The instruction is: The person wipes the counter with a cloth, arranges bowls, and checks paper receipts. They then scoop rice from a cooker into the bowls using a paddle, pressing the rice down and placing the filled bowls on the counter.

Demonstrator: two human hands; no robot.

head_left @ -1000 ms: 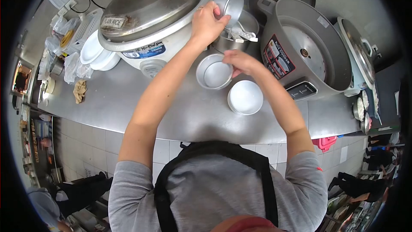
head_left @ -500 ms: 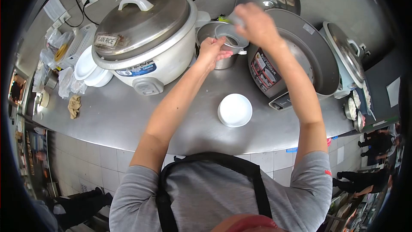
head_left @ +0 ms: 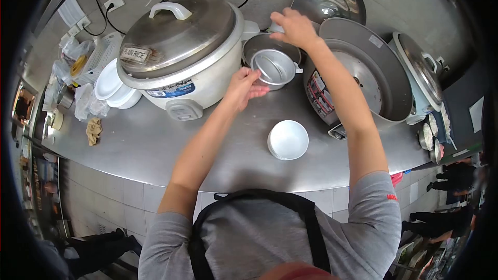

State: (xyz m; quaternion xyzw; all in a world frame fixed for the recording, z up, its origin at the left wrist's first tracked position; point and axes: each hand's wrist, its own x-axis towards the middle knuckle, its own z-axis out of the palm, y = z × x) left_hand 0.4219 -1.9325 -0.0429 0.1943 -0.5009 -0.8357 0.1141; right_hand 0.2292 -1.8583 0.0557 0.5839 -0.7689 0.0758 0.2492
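My left hand (head_left: 243, 89) is closed around the near left side of a small metal pot (head_left: 282, 58), which tilts toward me with its hollow inside showing. Behind it is a wider metal pot (head_left: 254, 46), partly covered. My right hand (head_left: 294, 27) is raised beyond the small pot, its fingers spread beside a whitish thing (head_left: 276, 28) largely hidden by the hand. A short stack of white bowls (head_left: 288, 140) stands on the steel counter (head_left: 223, 145) nearer my body.
On the left sits a large lidded rice cooker (head_left: 176, 36) labelled "PLAIN RICE". A dark, uncovered rice cooker (head_left: 391, 67) stands on the right, with a round metal lid (head_left: 332, 0) behind it. White tubs (head_left: 111, 85) and a crumpled cloth (head_left: 94, 131) are farther left.
The small pot and my left hand have come lower and nearer. My right hand has moved slightly left, and its fingers have spread. My view has shifted a little.
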